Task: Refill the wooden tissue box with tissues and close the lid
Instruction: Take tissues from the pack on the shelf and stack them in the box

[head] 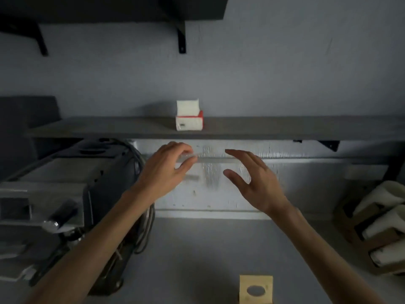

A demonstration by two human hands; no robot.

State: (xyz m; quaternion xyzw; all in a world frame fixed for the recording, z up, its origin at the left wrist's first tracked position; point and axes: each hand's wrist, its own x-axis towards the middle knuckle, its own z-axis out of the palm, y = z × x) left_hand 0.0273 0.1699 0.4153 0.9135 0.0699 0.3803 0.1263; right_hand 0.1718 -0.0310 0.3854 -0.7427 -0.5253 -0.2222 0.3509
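A pack of white tissues [189,116] in a red and white wrapper stands upright on the grey shelf [109,128] against the wall. Both my hands are raised below the shelf's front edge, under the pack. My left hand [165,167] has its fingers curled and apart, holding nothing. My right hand [254,178] is spread wide, thumb out, also holding nothing. The wooden tissue box [256,289], pale with an oval slot in its top, stands on the counter at the bottom edge of the view, below my right forearm.
A dark machine [65,183] with cables fills the left side of the counter. A cardboard carrier with white rolls [377,233] sits at the right. A second dark shelf on brackets [182,29] hangs higher on the wall.
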